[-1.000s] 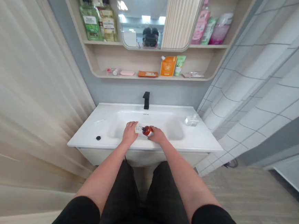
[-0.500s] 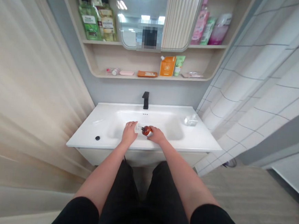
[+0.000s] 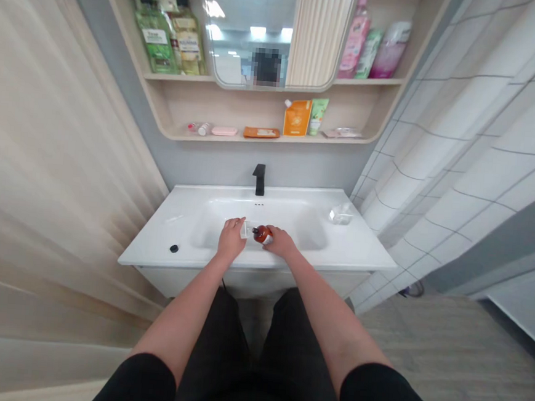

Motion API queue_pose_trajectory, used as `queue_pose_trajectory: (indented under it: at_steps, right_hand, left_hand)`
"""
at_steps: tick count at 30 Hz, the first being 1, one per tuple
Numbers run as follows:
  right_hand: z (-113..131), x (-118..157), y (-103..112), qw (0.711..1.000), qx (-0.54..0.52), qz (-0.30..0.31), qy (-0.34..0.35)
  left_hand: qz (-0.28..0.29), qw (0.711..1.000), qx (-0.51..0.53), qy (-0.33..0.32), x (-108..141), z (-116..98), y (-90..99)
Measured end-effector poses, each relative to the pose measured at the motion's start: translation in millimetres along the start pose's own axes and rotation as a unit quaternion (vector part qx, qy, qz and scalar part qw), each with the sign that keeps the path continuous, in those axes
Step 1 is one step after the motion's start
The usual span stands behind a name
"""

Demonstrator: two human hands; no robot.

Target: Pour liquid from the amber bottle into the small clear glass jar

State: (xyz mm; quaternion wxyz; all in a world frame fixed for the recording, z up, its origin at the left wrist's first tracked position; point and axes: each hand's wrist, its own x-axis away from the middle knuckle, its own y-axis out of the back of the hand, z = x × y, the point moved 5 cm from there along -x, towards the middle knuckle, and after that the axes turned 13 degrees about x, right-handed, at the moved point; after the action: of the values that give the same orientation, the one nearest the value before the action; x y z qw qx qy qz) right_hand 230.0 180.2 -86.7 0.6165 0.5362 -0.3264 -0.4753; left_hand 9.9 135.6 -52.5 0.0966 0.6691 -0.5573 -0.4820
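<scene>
Amber pump bottle [image 3: 263, 234] held over a white bathroom sink [image 3: 177, 221].
The right hand [image 3: 281, 242] grasps it; the left hand [image 3: 231, 241] grasps a small clear object [image 3: 245, 229] beside its nozzle [image 3: 255, 230].

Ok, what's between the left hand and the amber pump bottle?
In the head view, a small clear item, too small to identify, sits between the left hand and the amber pump bottle.

My white washbasin [image 3: 162, 241] has a black faucet [image 3: 259, 179] at its far edge and a clear container [image 3: 341, 214] on the right. Beyond it, an orange pouch [image 3: 297, 117] sits on the wooden shelf [image 3: 237, 108].
</scene>
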Motion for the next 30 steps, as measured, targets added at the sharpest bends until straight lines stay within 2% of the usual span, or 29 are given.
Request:
queue_pose_trajectory:
  at_steps: [22, 30]
  right_hand:
    - [0.5, 1.8, 1.7, 1.000, 0.002, -0.001, -0.002]
    - [1.3, 2.5, 4.3, 1.000, -0.008, -0.006, -0.002]
  left_hand:
    - [0.011, 1.000, -0.017, 0.006, -0.8, -1.3, -2.5]
    - [0.025, 0.999, -0.021, 0.003, -8.1, -0.6, -0.3]
